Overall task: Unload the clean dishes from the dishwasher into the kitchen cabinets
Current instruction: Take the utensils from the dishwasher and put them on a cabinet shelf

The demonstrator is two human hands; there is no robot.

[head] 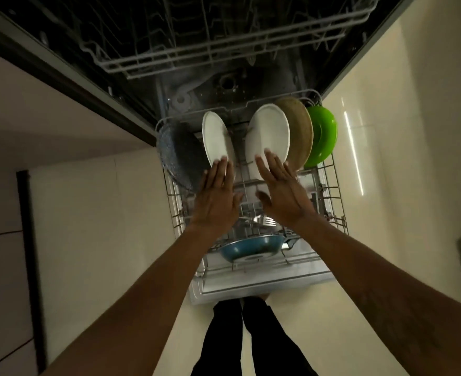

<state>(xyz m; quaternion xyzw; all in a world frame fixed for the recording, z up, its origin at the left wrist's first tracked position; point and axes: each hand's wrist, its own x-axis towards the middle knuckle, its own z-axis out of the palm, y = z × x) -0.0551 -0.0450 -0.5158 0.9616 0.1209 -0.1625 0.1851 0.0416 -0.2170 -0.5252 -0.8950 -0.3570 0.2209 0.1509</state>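
Observation:
The lower dishwasher rack (335, 196) is pulled out over the open door. Standing in it from left to right are a dark speckled dish (180, 153), a white plate (215, 137), a second white plate (270, 134), a tan plate (301, 131) and a green bowl (321, 137). A blue pan (251, 246) lies at the rack's near end. My left hand (215, 196) reaches with straight fingers to the lower edge of the left white plate. My right hand (281, 185), fingers also straight, touches the lower edge of the right white plate.
The upper rack (224, 42) is slid out above and holds nothing I can see. Cream cabinet fronts flank the dishwasher on both sides. Metal utensils (262, 221) lie between the plates and the pan. My legs stand at the door's near edge.

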